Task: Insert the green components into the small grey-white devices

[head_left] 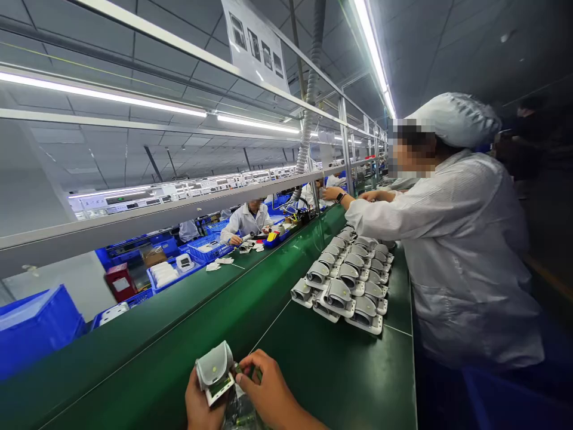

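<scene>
At the bottom of the view my left hand (200,406) grips a small grey and white device with a rolled cuff (215,370), holding it from below. My right hand (264,388) pinches at the device's right side, fingers closed near a small green part (239,370). Both hands hover over the green conveyor belt (313,370). Something transparent, like a plastic bag (239,412), lies under my hands.
Several identical grey devices (347,280) stand in rows further along the belt. A co-worker in a white coat and cap (461,251) leans over the belt at right. Blue crates (36,325) line the left side, with another seated worker (246,222) behind.
</scene>
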`<control>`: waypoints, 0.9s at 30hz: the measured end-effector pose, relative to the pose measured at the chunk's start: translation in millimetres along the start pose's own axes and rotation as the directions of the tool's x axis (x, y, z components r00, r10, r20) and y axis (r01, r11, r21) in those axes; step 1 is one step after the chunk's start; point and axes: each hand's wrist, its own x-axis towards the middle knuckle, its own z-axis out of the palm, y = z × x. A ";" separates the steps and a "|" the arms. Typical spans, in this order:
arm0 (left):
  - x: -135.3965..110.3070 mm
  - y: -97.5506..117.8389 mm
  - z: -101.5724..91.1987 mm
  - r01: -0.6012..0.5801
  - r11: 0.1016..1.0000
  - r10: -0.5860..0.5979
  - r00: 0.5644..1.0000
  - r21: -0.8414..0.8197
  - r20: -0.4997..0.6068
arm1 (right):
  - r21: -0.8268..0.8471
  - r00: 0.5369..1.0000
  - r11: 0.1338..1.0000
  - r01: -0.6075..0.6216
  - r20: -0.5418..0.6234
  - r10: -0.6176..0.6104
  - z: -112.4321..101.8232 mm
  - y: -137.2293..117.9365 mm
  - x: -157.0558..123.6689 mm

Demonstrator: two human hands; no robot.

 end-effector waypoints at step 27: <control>-35.8 -4.9 27.4 0.108 0.989 -0.106 0.994 -0.106 0.017 | -0.104 0.993 0.987 0.118 0.035 -0.115 3.2 16.4 -10.1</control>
